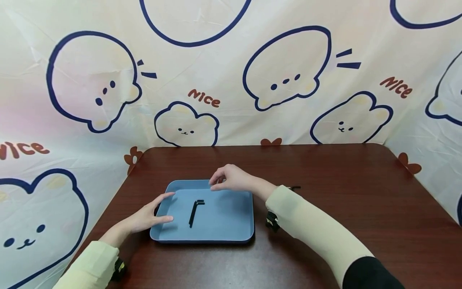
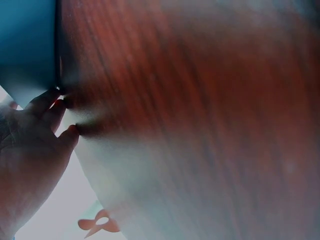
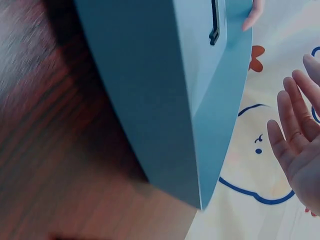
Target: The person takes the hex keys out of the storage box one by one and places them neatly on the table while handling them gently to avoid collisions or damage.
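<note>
Black L-shaped hex keys (image 1: 194, 212), side by side, lie in a shallow blue tray (image 1: 223, 230); the right wrist view shows part of one hex key (image 3: 215, 25) past the tray wall. At the tray's left edge rests my left hand (image 1: 144, 214), thumb and forefinger spread over the rim. Its other fingertips (image 2: 72, 132) reach down outside the wall near the table. Above the tray's far right part hovers my right hand (image 1: 232, 178), its fingers loosely bent and nothing visible in them.
Under the tray is a dark brown wooden table (image 1: 325, 172). Another black bent piece (image 1: 296, 187) lies on it, partly hidden behind the right sleeve. A printed cloth (image 1: 231, 72) with cartoon bears hangs around the table's back and sides.
</note>
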Available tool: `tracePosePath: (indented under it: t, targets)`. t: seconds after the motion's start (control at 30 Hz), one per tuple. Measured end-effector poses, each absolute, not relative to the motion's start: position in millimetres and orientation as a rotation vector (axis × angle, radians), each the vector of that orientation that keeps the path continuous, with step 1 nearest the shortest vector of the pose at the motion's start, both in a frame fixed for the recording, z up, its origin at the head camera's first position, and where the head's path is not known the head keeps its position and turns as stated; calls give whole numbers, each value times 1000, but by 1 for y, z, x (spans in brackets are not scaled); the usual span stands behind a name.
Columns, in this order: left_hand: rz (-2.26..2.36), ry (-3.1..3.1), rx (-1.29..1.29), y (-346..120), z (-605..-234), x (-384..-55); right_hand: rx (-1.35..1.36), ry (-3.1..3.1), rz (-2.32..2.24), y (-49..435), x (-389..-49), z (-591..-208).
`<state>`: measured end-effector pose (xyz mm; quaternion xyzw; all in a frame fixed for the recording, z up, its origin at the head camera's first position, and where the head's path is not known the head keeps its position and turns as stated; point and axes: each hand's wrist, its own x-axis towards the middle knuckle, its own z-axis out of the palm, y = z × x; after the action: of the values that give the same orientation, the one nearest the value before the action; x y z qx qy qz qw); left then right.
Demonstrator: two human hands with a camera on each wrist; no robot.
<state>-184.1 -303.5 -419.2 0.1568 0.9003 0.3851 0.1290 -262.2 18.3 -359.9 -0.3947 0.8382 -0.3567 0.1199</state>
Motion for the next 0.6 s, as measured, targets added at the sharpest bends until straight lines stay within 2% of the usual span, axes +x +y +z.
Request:
tracePosePath:
  t: [0.6]
  targets:
    - [1114,2612,454,-302,-418,-184,-1115,2370,-995,-14,-249,-382]
